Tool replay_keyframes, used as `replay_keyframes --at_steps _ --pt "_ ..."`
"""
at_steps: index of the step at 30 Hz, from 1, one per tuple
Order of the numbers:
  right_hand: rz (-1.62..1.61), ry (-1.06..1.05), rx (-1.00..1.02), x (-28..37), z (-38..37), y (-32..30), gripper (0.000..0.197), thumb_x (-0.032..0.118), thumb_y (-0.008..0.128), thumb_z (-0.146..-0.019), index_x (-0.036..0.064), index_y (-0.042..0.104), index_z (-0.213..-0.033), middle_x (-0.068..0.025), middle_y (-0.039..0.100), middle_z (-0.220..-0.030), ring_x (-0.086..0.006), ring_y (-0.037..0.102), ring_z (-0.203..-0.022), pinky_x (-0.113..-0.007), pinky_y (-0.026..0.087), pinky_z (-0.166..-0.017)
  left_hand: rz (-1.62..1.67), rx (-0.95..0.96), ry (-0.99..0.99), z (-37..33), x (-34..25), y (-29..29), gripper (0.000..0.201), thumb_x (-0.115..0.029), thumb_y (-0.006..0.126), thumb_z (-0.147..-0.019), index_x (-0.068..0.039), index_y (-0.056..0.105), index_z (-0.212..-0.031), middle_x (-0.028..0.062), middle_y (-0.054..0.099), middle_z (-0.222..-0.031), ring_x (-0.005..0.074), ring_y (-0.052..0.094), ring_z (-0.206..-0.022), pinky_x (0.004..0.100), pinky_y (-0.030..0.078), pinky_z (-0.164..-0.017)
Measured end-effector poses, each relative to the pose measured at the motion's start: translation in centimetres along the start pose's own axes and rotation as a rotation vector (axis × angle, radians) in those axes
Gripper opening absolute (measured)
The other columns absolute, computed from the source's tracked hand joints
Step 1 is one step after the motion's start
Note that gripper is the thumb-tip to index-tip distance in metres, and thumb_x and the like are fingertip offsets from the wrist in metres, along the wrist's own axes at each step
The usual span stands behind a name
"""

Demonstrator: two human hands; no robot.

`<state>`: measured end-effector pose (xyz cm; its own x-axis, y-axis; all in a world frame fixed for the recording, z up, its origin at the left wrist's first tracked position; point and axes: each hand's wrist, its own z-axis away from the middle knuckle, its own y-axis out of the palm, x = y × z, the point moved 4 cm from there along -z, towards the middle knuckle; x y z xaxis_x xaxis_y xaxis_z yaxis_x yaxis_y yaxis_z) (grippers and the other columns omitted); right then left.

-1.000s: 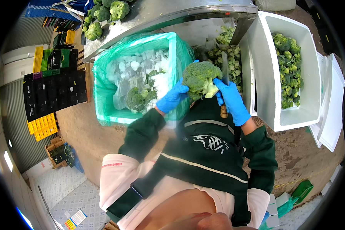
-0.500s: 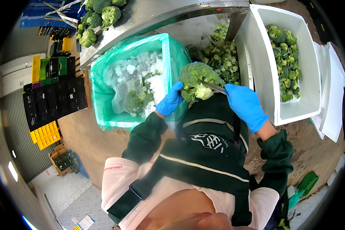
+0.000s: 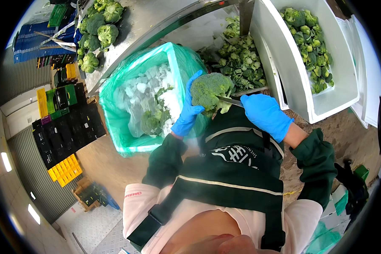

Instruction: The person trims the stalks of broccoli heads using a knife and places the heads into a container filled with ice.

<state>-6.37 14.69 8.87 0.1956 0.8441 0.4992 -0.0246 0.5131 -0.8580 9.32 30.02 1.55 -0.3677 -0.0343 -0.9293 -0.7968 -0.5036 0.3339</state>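
My left hand (image 3: 188, 108), in a blue glove, is wrapped round the left side of a large broccoli head (image 3: 210, 91) in front of my apron. In my gloved right hand (image 3: 266, 116) is a knife (image 3: 230, 100), its blade pointing left against the broccoli's underside near the stem. The handle is hidden by my fingers. Just left of the broccoli stands a bin lined with green plastic (image 3: 172, 53), with crushed ice (image 3: 142, 86) and some broccoli (image 3: 153, 122) inside. Beyond the knife lies a heap of green trimmings (image 3: 243, 65).
A white foam box (image 3: 330, 108) with small broccoli pieces (image 3: 311, 46) stands at the right, beside white lids (image 3: 370, 76). Several broccoli heads (image 3: 98, 31) rest on the steel table (image 3: 150, 19) at far left. Black crates (image 3: 67, 137) are stacked on the left.
The broccoli has tilted so its crown faces me more and its cut stem shows less. Both hands have shifted slightly left, and my view has turned a little.
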Motion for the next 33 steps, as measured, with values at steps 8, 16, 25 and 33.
replay_keyframes --at_steps 8,16,25,33 --pt "0.035 0.017 0.025 -0.1 -0.8 0.6 0.008 0.011 0.056 -0.078 0.0028 0.058 -0.079 -0.0135 0.059 -0.063 -0.0304 0.062 -0.061 -0.042 0.049 -0.051 -0.015 -0.129 0.142 0.4 -2.1 1.4 0.108 -0.033 0.086 -0.053 -0.008 0.024 -0.138 0.0117 0.036 -0.135 0.0266 0.040 -0.124 0.0416 0.034 -0.105" --pt "-0.068 0.197 -0.033 -4.0 -0.5 5.4 0.008 0.009 0.051 -0.079 0.0020 0.056 -0.082 -0.0178 0.060 -0.067 -0.0354 0.062 -0.062 -0.045 0.049 -0.053 -0.104 -0.148 0.117 0.8 -0.6 1.3 0.104 -0.021 0.085 -0.054 -0.008 0.026 -0.137 0.0112 0.034 -0.136 0.0259 0.037 -0.126 0.0401 0.032 -0.105" --pt "-0.616 0.346 -0.172 -6.2 0.6 2.4 0.042 0.032 0.061 -0.083 0.0065 0.056 -0.117 -0.0255 0.062 -0.092 -0.0367 0.062 -0.084 -0.041 0.050 -0.070 -0.202 -0.200 0.261 2.8 -3.5 -0.8 0.105 -0.027 0.085 -0.057 -0.012 0.021 -0.138 0.0130 0.031 -0.137 0.0290 0.036 -0.127 0.0425 0.034 -0.104" --pt "-1.151 0.215 -0.055 2.1 -6.6 1.1 0.075 0.030 0.074 -0.071 0.0035 0.042 -0.133 -0.0170 0.061 -0.110 -0.0212 0.062 -0.093 -0.031 0.050 -0.078 -0.569 -0.134 0.424 2.5 -4.9 -0.7 0.110 -0.026 0.087 -0.052 -0.011 0.020 -0.137 0.0146 0.032 -0.134 0.0292 0.037 -0.125 0.0428 0.036 -0.102"
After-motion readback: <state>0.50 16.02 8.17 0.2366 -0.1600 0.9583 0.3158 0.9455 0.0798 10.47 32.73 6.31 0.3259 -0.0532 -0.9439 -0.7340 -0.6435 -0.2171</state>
